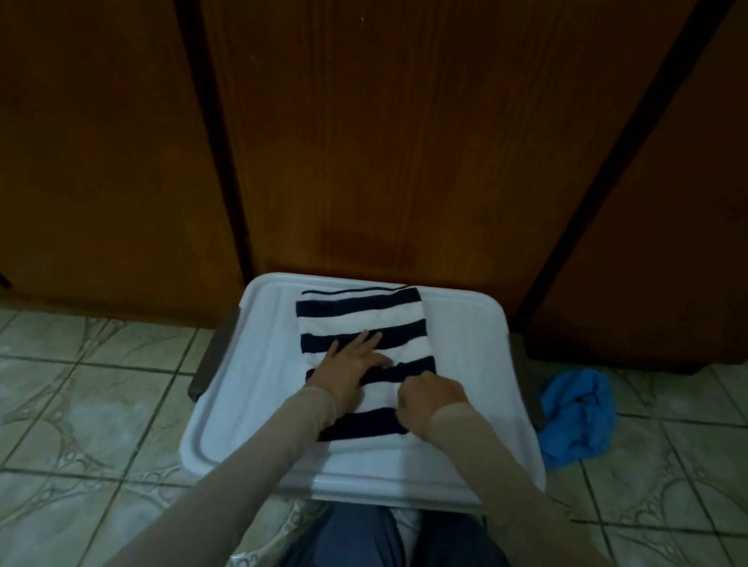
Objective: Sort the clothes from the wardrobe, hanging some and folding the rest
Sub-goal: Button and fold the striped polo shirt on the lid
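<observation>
Head view showed our 2 hands on a folded striped garment (360, 323), which lay on a white lid (257, 391) in the lower centre of the frame. Our left hand (349, 364) pressed flat, fingers straight. Our right hand (429, 399) pinched the cloth with curled fingers. A blue cloth (580, 418) lay on the tiled floor (49, 377) at the right, before the wooden wardrobe doors (381, 121).

Navy-and-white striped garment (360, 328), blue cloth (581, 414)
</observation>
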